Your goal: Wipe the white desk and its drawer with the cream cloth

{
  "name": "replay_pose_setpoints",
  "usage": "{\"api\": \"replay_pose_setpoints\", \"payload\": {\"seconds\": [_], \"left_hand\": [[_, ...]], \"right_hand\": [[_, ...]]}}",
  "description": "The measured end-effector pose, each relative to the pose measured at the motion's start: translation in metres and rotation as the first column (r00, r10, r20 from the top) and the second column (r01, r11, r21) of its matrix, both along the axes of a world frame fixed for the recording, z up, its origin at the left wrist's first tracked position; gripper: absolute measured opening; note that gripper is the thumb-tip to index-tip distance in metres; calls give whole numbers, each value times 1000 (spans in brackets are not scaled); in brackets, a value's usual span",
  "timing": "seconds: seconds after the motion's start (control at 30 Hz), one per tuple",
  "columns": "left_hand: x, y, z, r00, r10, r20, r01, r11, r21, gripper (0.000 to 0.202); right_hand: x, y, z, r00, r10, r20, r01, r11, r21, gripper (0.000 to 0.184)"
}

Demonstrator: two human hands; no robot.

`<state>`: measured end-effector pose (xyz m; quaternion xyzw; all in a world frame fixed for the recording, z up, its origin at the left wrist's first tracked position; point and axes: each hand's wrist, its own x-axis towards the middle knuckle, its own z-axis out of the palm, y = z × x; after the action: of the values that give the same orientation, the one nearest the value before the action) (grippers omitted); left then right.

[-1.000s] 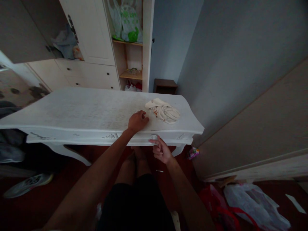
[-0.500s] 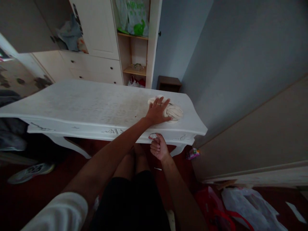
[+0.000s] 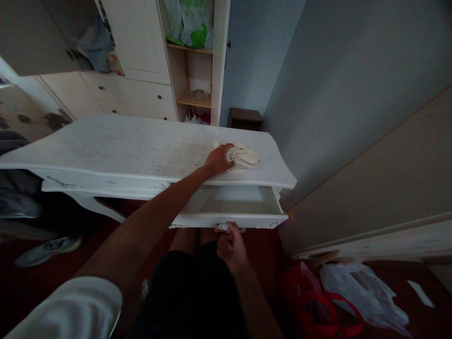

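Observation:
My left hand [image 3: 221, 159] grips the near-left side of a bunched cream cloth [image 3: 243, 157], which lies on the right part of a white table top [image 3: 141, 141]. Its fingers are curled into the folds and partly hidden. Below the table edge, my right hand [image 3: 231, 246] is closed around the knob [image 3: 223, 227] of a drawer [image 3: 201, 219]. The drawer stands pulled out toward me, and the part of its inside that shows is bare and pale. Grey smudges mark the table top left of the cloth.
A white cabinet [image 3: 137, 94] with open shelves stands behind the table, near a small brown box [image 3: 245, 118]. To the right rises a grey wall [image 3: 353, 94]. A red bag [image 3: 307, 292], a plastic bag [image 3: 363, 294] and a shoe [image 3: 49, 250] lie on the floor.
My right hand has drawn the drawer out toward me; it was shut before. My left hand's fingers were spread over the cloth and are now curled into its left side.

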<state>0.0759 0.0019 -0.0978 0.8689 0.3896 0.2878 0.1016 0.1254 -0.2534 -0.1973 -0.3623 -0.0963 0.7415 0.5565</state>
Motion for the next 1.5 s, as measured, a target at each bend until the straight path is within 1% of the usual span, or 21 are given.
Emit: {"api": "replay_pose_setpoints", "payload": {"seconds": [0.23, 0.33, 0.43, 0.57, 0.7, 0.8, 0.87, 0.93, 0.97, 1.03, 1.13, 1.17, 1.23, 1.3, 1.33, 1.37, 1.4, 1.5], "left_hand": [[-7, -6, -5, 999, -20, 51, 20, 1000, 4, 62], [-10, -10, -4, 998, 0, 68, 0, 1000, 1, 62], [-13, -17, -1, 997, 43, 69, -43, 999, -4, 58], [-21, -30, 1, 987, 130, 92, -127, 991, -30, 54], [-37, -49, -4, 974, 137, 178, -130, 990, -50, 51], [-53, -69, -12, 953, 148, 265, -136, 989, -61, 50], [-64, -85, -16, 934, 176, 312, -163, 984, -68, 49], [-75, -103, -19, 923, 216, 318, -207, 976, -61, 50], [-80, -113, -21, 924, 239, 299, -237, 971, -45, 50], [-93, -132, -25, 944, 260, 204, -268, 963, 15, 51], [-114, -158, -31, 970, 243, -35, -237, 965, 113, 50], [-120, -166, -33, 960, 250, -129, -234, 964, 124, 49], [-130, -178, -37, 904, 299, -305, -273, 954, 124, 45], [-132, -186, -40, 836, 324, -443, -307, 945, 111, 40], [-130, -188, -42, 812, 323, -486, -317, 943, 97, 40], [-127, -189, -43, 797, 319, -513, -329, 941, 75, 44], [-122, -189, -44, 789, 312, -529, -343, 939, 42, 53], [-105, -183, -52, 802, 293, -521, -398, 912, -100, 87]], "right_hand": [[-25, -59, 6, 989, -121, 81, 131, 982, -139, 51], [-33, -83, 6, 982, -143, 121, 163, 972, -172, 50], [-38, -100, 2, 980, -156, 126, 176, 969, -172, 48], [-40, -106, -14, 975, -159, 154, 184, 969, -164, 49], [-41, -105, -33, 963, -175, 204, 204, 970, -130, 51], [-43, -104, -43, 957, -168, 236, 199, 974, -110, 54], [-44, -104, -46, 949, -172, 263, 203, 975, -94, 56], [-45, -105, -49, 939, -191, 286, 219, 973, -70, 59], [-46, -105, -51, 934, -200, 296, 226, 973, -56, 60], [-46, -107, -55, 927, -207, 314, 228, 973, -33, 64], [-46, -108, -59, 922, -199, 332, 221, 975, -29, 67], [-46, -108, -59, 922, -197, 333, 218, 976, -27, 67], [-45, -108, -59, 921, -197, 336, 213, 977, -10, 66], [-44, -108, -58, 919, -201, 339, 209, 978, 13, 66], [-44, -108, -57, 918, -201, 341, 207, 978, 19, 65], [-44, -108, -56, 918, -200, 342, 205, 978, 21, 65], [-43, -107, -55, 919, -198, 343, 203, 979, 20, 65], [-43, -108, -54, 920, -189, 344, 196, 980, 16, 64]]}}
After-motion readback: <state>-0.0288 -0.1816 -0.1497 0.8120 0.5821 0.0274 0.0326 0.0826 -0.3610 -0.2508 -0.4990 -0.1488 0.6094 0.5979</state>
